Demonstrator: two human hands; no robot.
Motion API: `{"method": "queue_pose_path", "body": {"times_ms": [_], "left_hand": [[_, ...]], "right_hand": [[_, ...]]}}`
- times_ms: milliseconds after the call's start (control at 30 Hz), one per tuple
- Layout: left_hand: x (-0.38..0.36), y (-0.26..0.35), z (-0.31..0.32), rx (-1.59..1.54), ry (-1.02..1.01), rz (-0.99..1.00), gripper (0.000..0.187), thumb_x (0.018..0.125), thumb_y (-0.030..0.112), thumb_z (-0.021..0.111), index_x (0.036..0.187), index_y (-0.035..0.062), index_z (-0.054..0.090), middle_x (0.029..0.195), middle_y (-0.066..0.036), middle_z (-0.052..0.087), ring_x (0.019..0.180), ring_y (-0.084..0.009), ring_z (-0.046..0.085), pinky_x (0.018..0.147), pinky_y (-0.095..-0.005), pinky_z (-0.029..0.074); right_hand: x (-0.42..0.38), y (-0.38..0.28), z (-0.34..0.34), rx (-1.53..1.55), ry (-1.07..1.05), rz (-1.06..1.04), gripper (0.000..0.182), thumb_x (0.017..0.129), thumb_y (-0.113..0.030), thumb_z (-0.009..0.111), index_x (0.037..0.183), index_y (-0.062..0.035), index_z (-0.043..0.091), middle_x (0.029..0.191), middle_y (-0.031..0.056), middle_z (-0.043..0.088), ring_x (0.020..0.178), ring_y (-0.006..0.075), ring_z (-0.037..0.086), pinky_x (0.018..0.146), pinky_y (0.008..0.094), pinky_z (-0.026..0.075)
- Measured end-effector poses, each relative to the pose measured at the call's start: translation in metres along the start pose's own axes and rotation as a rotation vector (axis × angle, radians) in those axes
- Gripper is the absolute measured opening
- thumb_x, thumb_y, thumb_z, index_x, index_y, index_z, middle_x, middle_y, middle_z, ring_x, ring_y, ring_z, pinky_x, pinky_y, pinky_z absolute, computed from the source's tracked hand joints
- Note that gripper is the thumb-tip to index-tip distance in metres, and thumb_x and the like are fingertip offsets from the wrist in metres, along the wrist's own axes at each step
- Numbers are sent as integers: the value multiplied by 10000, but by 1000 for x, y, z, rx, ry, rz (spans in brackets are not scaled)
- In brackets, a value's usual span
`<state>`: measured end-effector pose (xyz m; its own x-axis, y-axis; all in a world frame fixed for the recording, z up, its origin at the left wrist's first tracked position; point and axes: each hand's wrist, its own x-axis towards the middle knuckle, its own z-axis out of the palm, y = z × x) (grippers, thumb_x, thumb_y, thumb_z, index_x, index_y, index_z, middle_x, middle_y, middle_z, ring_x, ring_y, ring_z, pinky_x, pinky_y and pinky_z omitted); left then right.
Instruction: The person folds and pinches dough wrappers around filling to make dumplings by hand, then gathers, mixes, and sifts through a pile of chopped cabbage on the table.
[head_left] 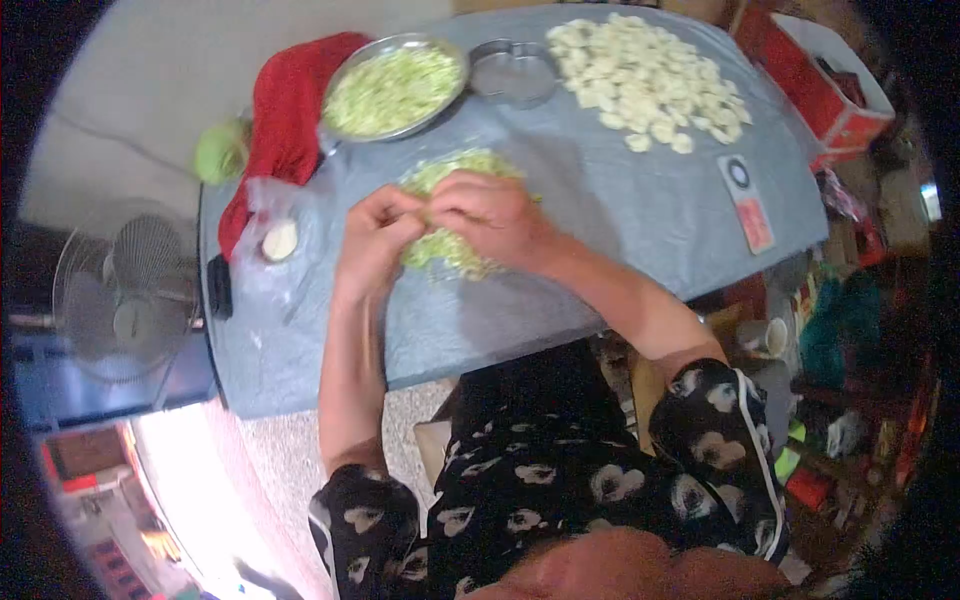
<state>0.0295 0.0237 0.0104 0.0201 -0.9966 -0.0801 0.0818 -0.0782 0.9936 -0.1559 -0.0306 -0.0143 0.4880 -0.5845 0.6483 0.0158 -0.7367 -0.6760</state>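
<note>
Both my hands are close together over a pile of chopped pale green pieces on the grey-blue tabletop. My left hand has its fingers pinched together at the pile's left side. Beside it, my right hand is closed too, its fingertips meeting the left ones. Whatever lies between the fingers is too small to make out. Behind the hands stands a metal bowl filled with similar chopped pieces.
Many small whitish pieces lie at the back right, beside a round metal tin. A red cloth, a clear plastic bag and a green round object are left. A phone-like object lies right; a fan stands left.
</note>
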Motion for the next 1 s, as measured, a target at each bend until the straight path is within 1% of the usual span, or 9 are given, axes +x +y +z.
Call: {"method": "queue_pose_path", "body": {"times_ms": [100, 200, 300, 500, 600, 700, 800, 900, 1000], "left_hand": [[4, -4, -4, -31, -61, 21, 68, 783, -20, 670, 825, 23, 639, 784, -31, 669, 691, -76, 585, 644, -213, 444], [4, -4, -8, -27, -112, 5, 62, 803, -20, 679, 827, 22, 641, 794, -33, 677, 705, -77, 599, 661, -212, 459], [1, 8, -3, -20, -108, -11, 61, 814, -17, 695, 843, 14, 651, 801, -42, 688, 722, -77, 612, 673, -214, 471], [0, 5, 0, -7, -56, 8, 73, 825, -9, 706, 886, -2, 667, 806, -59, 700, 714, -81, 623, 669, -220, 484], [2, 0, 1, -24, -36, 15, 71, 826, -12, 702, 887, -2, 668, 798, -55, 699, 702, -82, 623, 659, -222, 488], [3, -4, 3, -166, -21, -31, 68, 827, -11, 698, 888, -1, 669, 790, -50, 697, 695, -78, 620, 651, -217, 488], [6, -6, 2, -283, 19, -39, 65, 835, -7, 691, 896, 3, 667, 808, -49, 696, 707, -77, 619, 653, -215, 485], [10, -3, -11, -140, 87, 76, 57, 853, -1, 679, 908, 8, 665, 853, -54, 698, 739, -82, 618, 670, -226, 488], [9, 2, -25, 76, 113, 136, 59, 857, 4, 674, 916, 0, 670, 879, -58, 705, 771, -77, 622, 695, -232, 493]], "right_hand": [[2, -6, -4, -19, -2, -40, 104, 835, 5, 714, 935, 0, 685, 928, 103, 688, 852, 221, 684, 719, 310, 543], [6, -9, -10, -12, -89, 33, 153, 829, 19, 713, 976, -4, 680, 959, 105, 689, 853, 199, 688, 707, 302, 543], [5, -6, -8, 41, -55, 75, 186, 828, 23, 715, 1005, -5, 666, 971, 96, 685, 824, 177, 682, 697, 290, 542], [8, -12, -12, -29, -85, 78, 157, 813, 17, 695, 937, -13, 605, 900, 117, 635, 737, 225, 667, 654, 329, 533], [4, -13, -9, -30, -47, 90, 185, 800, 76, 697, 950, 2, 619, 948, 102, 657, 782, 173, 661, 675, 279, 537], [4, -18, -3, -142, 53, -48, 197, 792, 90, 692, 952, 2, 620, 953, 115, 658, 786, 173, 661, 677, 281, 538], [5, -21, 2, -164, 118, -80, 150, 817, 34, 690, 925, -15, 599, 918, 120, 648, 782, 221, 670, 691, 330, 541], [10, -12, -19, 42, 169, 94, 115, 852, 12, 690, 945, 0, 623, 906, 82, 667, 793, 158, 656, 701, 291, 534], [16, -5, -45, 272, 104, 515, 109, 880, 13, 673, 986, 23, 646, 860, 34, 667, 781, 108, 627, 698, 253, 520]]}}
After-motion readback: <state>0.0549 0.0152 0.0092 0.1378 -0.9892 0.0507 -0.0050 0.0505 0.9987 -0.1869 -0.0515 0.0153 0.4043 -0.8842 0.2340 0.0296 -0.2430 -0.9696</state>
